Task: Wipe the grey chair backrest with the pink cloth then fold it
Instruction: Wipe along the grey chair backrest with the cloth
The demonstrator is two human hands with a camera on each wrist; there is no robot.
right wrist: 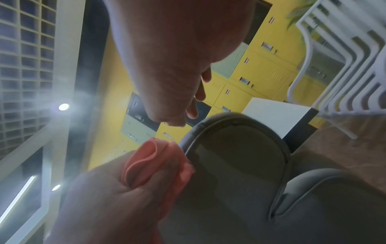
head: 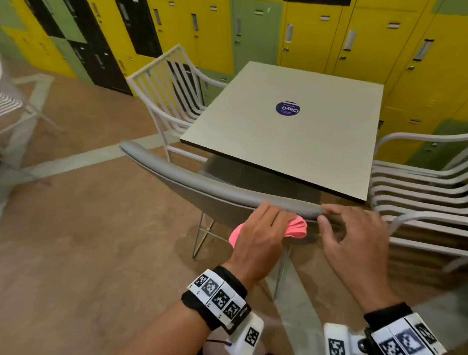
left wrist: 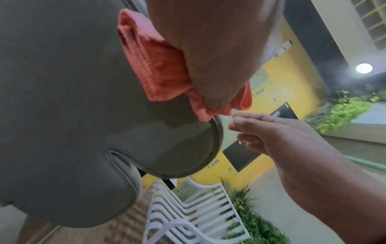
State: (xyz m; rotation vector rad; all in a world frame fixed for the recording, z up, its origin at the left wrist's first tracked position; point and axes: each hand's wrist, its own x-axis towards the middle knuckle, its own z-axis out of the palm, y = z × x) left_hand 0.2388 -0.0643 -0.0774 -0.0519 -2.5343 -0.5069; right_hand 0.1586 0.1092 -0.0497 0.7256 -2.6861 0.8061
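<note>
1. Nearest the head camera are two forearms, each with a black wrist strap (head: 219,299) carrying black-and-white square markers.
2. The left hand (head: 259,236) has its fingers (head: 273,212) curled round a bunched pink cloth (head: 297,227), holding it against the rear face of the grey backrest (head: 199,180), just under the top edge and near its right end.
3. Folds of the cloth stick out on both sides of the left hand; in the left wrist view it lies flat on the grey fabric.
4. The right hand (head: 359,243) is just beside the cloth, at the right end of the backrest. Its fingers (head: 336,210) are loosely spread and hold nothing; the upper fingers lie at the top edge, though contact is hard to judge.
5. The backrest is curved and padded, with a piped seam round its edge.
6. Beyond the chair stands a square pale worktop (head: 259,129) with a round blue sticker (head: 287,108) in its centre.
7. White slatted chairs (head: 422,189) stand left and right of the worktop.
8. Yellow, green and black lockers (head: 350,38) fill the far wall. The floor (head: 82,235) is brown with pale stripes.
</note>
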